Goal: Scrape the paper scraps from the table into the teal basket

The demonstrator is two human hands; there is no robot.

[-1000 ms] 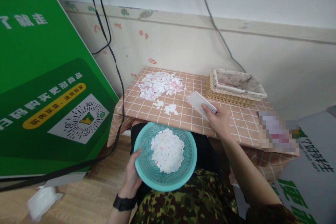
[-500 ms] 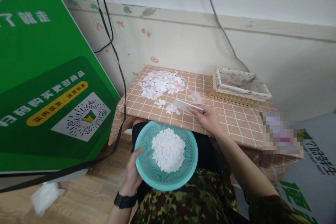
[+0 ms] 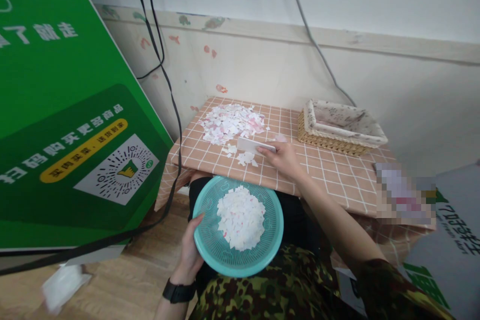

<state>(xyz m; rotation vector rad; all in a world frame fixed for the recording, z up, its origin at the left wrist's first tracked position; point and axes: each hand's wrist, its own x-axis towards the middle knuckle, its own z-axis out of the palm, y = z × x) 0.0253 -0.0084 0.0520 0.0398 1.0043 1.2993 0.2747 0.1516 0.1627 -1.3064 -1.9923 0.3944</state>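
Note:
My left hand [image 3: 191, 247] grips the left rim of a round turquoise plastic basket [image 3: 275, 240], held at my lap below the table edge. A heap of white paper scraps [image 3: 241, 217] with a few red bits lies in it. Over the table, my right hand [image 3: 281, 157] is closed on a flat white scraper-like card [image 3: 249, 145]. Small loose scraps [image 3: 246, 159] lie just under and in front of the card. Farther back on the left sits a larger pile of white and pink paper scraps [image 3: 230, 122]. A pinkish scrap [image 3: 280, 138] shows behind my right hand.
A checked brown cloth covers the table [image 3: 318, 175]. At its back right stands a wicker basket [image 3: 330, 146] with a fabric lining. A blurred flat item [image 3: 401, 192] lies at the right end. Left are a green sign [image 3: 86, 75] and a hanging black strap [image 3: 176, 125].
My right hand has moved the white card a little left and away from me, toward the larger pile. My left hand still holds the turquoise basket in place.

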